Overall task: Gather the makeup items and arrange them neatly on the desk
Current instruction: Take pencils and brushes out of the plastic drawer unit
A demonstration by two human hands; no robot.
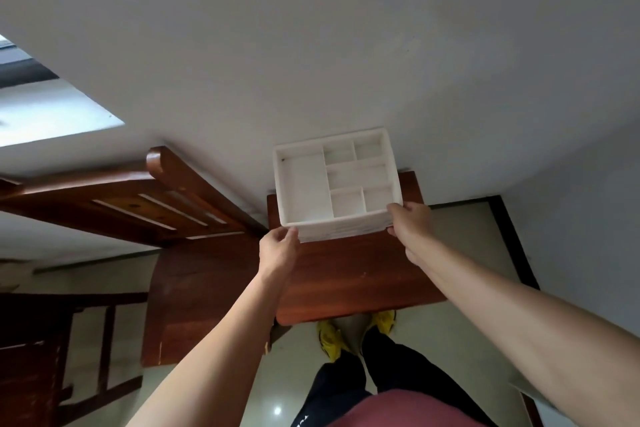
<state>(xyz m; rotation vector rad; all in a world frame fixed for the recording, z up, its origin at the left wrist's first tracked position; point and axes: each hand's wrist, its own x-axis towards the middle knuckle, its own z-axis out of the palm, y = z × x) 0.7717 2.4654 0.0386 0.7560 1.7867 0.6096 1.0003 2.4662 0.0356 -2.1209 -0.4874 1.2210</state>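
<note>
- The white plastic compartment organizer is standing at the 12 o'clock end of the red-brown wooden counter, long axis 9 to 3.
- The left hand is gripping its 7 o'clock corner, the right hand its 5 o'clock corner.

- You are wearing the single camera on your head, so it is looking forward and steeply down from above your own body.
- It is facing the small wooden desk standing against the white wall, and its wide lens is bowing the wall and floor lines.
- It is sitting close: your forearms are running in from the bottom corners, and your left hand and right hand are gripping the white compartment organizer near mid-frame.
- At the bottom it is taking in your legs and yellow shoes.
</note>
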